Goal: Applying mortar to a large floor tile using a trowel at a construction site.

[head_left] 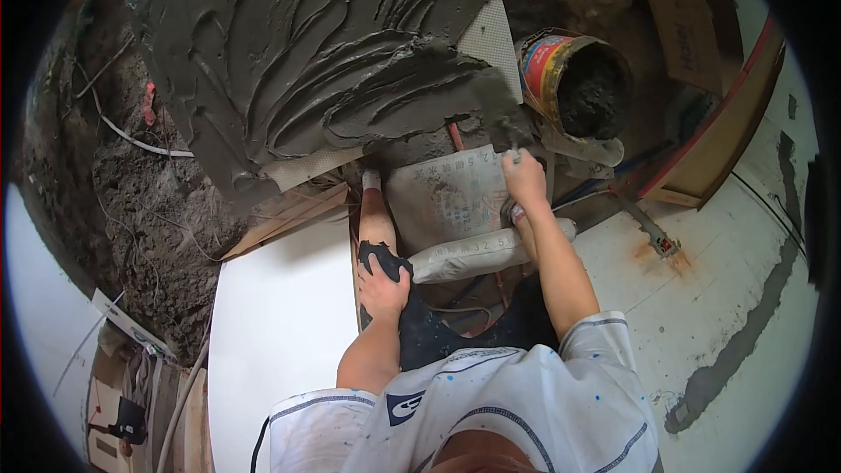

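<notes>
A large slab [491,35] tilted in front of me is covered with thick grey mortar [315,61] combed into curved ridges. My right hand [526,182] reaches forward to the mortar's lower right edge and grips the handle of a trowel [511,142], whose blade is smeared grey. My left hand [383,285] rests on my left knee, over the dark cloth of my shorts, holding nothing. A printed cement sack [447,197] lies under my legs, between both hands.
A colourful bucket [547,66] with dark mortar stands right of the slab, close to my right hand. A white tile [280,333] lies flat at my left. Loose soil and a white cable [140,144] lie at far left. A wooden frame [727,140] leans at right.
</notes>
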{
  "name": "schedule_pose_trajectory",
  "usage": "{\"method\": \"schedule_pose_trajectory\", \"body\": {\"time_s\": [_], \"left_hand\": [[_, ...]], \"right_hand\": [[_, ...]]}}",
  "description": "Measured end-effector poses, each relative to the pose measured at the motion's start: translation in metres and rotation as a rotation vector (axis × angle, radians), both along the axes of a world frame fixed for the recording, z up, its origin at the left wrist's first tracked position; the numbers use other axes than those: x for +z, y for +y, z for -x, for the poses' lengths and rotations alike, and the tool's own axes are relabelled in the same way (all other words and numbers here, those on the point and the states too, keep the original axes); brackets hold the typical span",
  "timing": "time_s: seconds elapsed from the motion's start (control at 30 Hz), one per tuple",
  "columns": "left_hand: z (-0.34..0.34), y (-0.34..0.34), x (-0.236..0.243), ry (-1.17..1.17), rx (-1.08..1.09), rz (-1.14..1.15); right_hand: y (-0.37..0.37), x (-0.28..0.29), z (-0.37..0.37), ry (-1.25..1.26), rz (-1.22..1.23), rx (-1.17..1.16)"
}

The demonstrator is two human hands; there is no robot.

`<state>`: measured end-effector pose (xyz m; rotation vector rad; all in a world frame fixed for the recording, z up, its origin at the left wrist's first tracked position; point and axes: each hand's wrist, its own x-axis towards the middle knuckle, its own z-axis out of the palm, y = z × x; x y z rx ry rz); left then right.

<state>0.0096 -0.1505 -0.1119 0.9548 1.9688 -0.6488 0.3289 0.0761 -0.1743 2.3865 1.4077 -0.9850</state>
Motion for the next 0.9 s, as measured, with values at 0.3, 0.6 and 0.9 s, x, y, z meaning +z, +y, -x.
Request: {"method": "schedule_pose_trajectory", "body": {"time_s": [0.3, 0.6, 0.9], "left_hand": [[-0.012, -0.004, -0.006, 0.044, -0.101, 0.022], [-0.020, -0.011, -0.017, 0.056, -0.188, -0.021], [-0.036, 0.015, -0.011, 0.031, -0.183, 0.090]], "right_hand": [[-0.037, -0.001, 0.053, 0.136, 0.177, 0.079], [-0.064, -0.014, -0.032, 0.319, -0.206, -0.300], [-0.099, -0.087, 0.093, 0.158, -0.228, -0.043]]}}
